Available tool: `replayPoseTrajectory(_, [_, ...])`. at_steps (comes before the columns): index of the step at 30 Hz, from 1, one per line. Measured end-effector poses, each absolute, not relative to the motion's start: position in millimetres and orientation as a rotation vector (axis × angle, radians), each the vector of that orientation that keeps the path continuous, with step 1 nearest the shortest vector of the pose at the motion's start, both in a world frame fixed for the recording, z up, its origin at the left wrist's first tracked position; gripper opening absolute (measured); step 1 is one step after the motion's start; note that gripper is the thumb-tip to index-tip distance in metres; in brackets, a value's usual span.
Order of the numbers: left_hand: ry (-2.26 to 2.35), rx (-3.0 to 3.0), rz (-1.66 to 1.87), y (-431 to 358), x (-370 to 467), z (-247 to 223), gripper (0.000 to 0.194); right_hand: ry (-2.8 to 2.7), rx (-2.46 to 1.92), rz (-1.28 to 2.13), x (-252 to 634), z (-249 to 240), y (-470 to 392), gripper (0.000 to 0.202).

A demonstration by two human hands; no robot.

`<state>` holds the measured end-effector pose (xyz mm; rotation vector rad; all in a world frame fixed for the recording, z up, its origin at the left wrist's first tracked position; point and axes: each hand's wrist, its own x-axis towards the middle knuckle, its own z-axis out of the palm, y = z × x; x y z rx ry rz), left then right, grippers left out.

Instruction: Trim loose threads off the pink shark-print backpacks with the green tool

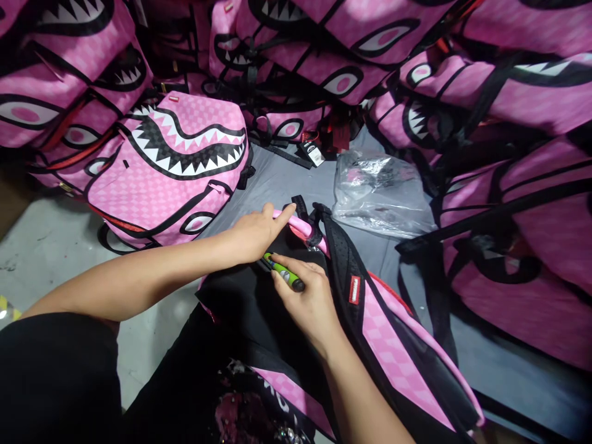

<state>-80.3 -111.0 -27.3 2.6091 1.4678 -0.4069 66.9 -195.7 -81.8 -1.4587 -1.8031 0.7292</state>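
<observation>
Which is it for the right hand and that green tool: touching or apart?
Touching. The head view shows it plainly: the right hand grips the green tool between thumb and fingers, its dark end poking out.

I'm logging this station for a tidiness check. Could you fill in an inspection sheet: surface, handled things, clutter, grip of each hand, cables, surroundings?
Surface: grey covering, creased in places.
Handled things: backpack with its black back panel showing; slim green tool, exact type unclear.
Clutter: crumpled see-through plastic bag; black-and-white tag; red tags.
Grip: right hand closed around the green tool; left hand at the backpack's pink trim, firmness of hold unclear.
Cables: nothing seen.
Surroundings: pink shark-mouth backpack at the left; more pink backpacks piled around; pale floor with dark marks.
</observation>
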Motion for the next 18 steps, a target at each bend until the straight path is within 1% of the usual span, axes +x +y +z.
replayPoseTrajectory(5, [1.475, 2.594, -0.377, -111.5, -82.4, -29.2, 0.086, -1.769, -1.488, 0.7, 57.3, -78.9, -195.0, 0.025])
replayPoseTrajectory(8, [1.472, 2.605, -0.348, -110.1, -84.9, -32.6, 0.088, -1.753, -1.443, 0.865, 63.6, -63.6, -193.8, 0.022])
replayPoseTrajectory(10, [1.449, 2.617, -0.325, -108.5, -86.4, -35.5, 0.087, -1.704, -1.395, 0.89, 81.8, -46.2, -193.5, 0.017])
replayPoseTrajectory(12, [1.431, 2.637, -0.317, -107.6, -86.9, -37.8, 0.087, -1.618, -1.356, 0.732, 112.0, -29.7, -190.7, 0.012])
replayPoseTrajectory(14, [1.434, 2.658, -0.312, -107.9, -86.3, -38.6, 0.088, -1.521, -1.421, 0.455, 150.1, -23.3, -179.3, 0.015])
replayPoseTrajectory(16, [1.456, 2.649, -0.322, -108.7, -84.4, -37.5, 0.088, -1.558, -1.689, 0.208, 188.3, -32.4, -156.4, 0.025])
replayPoseTrajectory(18, [1.472, 2.611, -0.356, -109.7, -82.2, -35.4, 0.089, -1.822, -2.106, 0.07, 219.2, -54.5, -125.3, 0.039])
